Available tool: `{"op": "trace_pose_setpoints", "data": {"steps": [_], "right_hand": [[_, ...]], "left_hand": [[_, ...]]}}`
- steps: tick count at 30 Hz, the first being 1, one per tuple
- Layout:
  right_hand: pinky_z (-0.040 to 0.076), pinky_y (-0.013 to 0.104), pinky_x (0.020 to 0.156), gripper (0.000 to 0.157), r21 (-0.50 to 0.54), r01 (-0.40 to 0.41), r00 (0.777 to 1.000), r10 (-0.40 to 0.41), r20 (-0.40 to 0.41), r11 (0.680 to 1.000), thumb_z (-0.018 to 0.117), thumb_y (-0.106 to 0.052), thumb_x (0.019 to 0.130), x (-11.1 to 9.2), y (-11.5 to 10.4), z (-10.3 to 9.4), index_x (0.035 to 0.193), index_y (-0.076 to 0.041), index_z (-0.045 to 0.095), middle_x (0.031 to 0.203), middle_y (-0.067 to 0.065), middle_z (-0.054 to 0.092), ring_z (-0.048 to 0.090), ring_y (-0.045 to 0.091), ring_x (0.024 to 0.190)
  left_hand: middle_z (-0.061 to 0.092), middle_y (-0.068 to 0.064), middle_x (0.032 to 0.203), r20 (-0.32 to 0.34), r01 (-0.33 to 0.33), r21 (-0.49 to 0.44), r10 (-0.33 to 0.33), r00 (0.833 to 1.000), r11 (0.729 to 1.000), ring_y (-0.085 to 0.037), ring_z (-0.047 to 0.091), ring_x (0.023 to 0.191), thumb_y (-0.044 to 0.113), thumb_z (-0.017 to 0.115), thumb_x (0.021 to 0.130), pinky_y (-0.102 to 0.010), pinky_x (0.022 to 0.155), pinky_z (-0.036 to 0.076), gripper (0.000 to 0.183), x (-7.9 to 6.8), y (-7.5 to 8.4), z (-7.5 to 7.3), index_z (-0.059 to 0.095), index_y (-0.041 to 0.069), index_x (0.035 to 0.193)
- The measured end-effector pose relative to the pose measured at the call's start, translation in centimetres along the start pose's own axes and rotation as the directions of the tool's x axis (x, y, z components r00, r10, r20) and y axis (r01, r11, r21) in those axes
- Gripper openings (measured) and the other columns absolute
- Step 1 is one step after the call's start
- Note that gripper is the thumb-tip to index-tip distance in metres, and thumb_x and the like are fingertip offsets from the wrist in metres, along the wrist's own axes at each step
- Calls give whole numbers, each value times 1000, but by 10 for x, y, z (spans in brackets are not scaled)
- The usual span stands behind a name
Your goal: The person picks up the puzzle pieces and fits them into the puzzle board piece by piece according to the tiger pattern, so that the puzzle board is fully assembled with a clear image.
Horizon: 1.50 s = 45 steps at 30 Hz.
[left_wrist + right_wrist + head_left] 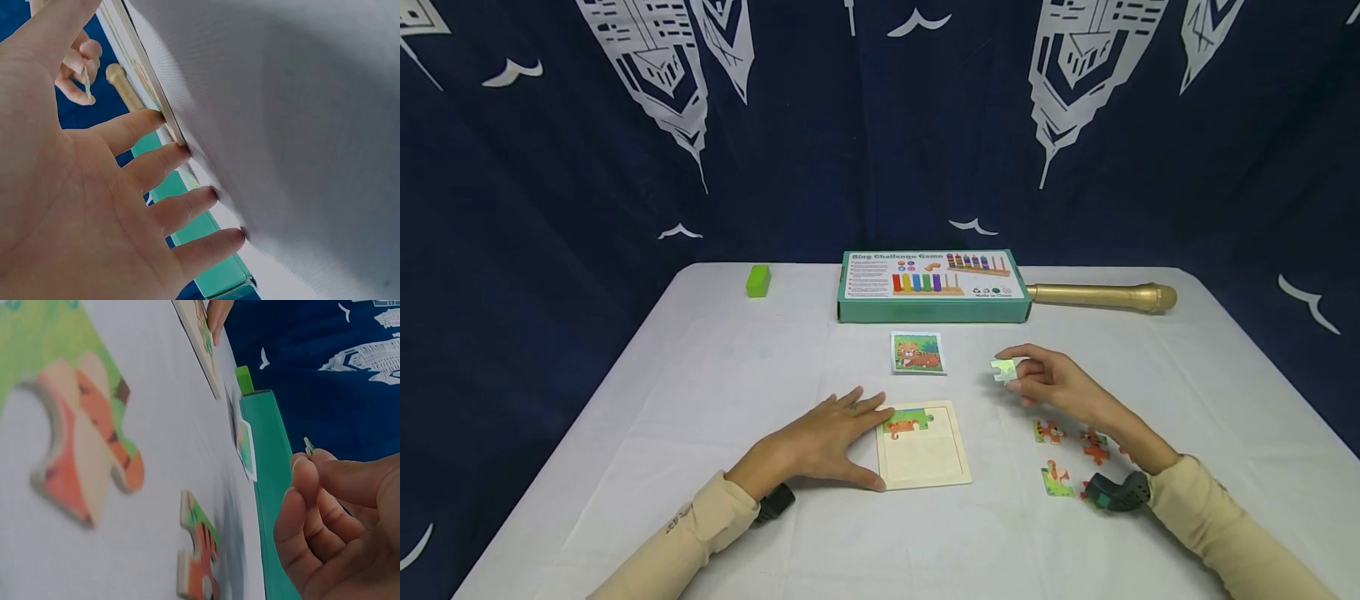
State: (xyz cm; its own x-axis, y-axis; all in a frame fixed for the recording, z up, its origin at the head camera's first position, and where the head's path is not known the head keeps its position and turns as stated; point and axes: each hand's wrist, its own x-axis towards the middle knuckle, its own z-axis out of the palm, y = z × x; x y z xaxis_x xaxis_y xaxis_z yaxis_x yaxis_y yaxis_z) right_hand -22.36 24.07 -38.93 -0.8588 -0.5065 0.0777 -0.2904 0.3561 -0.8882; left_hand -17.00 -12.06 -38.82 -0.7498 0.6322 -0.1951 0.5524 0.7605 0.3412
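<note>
My right hand (1051, 385) pinches a light green jigsaw piece (1003, 370) between thumb and fingertips, raised above the table. Thin and edge-on, the same piece (309, 447) shows at the fingertips in the right wrist view. My left hand (827, 437) is spread at the left side of a square wooden puzzle tray (928, 467), fingers and thumb touching its edge. Joined green and orange pieces (908, 422) lie in the tray's upper left corner. Beyond the tray is a small picture card of a tiger (918, 353).
Several loose jigsaw pieces (1057, 480) lie right of the tray, some partly hidden under the right forearm. At the back stand a green Ring Challenge Game box (934, 311) and a gold microphone-shaped stick (1101, 297). A green block (758, 281) sits at the back left.
</note>
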Motion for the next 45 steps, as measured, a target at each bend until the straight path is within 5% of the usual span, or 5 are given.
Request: {"op": "trace_pose_setpoints", "data": {"steps": [15, 24, 31, 45], "right_hand": [[55, 31, 63, 40, 9, 33, 993, -34, 112, 999, 51, 7, 92, 16, -4, 31, 132, 3, 47, 86, 21, 60, 62, 21, 75], [54, 26, 66, 37, 72, -30, 986, 18, 167, 997, 51, 9, 90, 18, -8, 49, 126, 5, 45, 88, 21, 62, 63, 17, 75], [49, 22, 64, 35, 73, -55, 983, 41, 177, 996, 51, 8, 89, 20, -11, 58, 124, 6, 46, 79, 10, 56, 61, 14, 74], [40, 17, 57, 30, -50, -15, 989, 22, 143, 999, 64, 1, 87, 24, -14, 68, 116, -1, 61, 86, 5, 55, 47, 7, 64]], "left_hand": [[23, -1, 158, 0, 3, -1, -3, 1000, 1000, -31, 12, 147, 65, 71, 72, -54, 115, 17, 96, 0, 1, -1, 35, 22, 150], [23, -1, 158, 5, 9, -2, -9, 1000, 1000, -31, 12, 147, 66, 71, 72, -54, 116, 17, 96, 1, 1, -1, 35, 21, 150], [24, -1, 158, 5, 7, -1, -7, 1000, 1000, -31, 13, 147, 66, 70, 72, -55, 115, 17, 96, 1, 1, -1, 35, 21, 150], [24, -1, 158, 1, 11, -4, -11, 1000, 1000, -31, 13, 147, 65, 71, 72, -55, 115, 17, 96, 1, 1, -1, 36, 21, 150]]}}
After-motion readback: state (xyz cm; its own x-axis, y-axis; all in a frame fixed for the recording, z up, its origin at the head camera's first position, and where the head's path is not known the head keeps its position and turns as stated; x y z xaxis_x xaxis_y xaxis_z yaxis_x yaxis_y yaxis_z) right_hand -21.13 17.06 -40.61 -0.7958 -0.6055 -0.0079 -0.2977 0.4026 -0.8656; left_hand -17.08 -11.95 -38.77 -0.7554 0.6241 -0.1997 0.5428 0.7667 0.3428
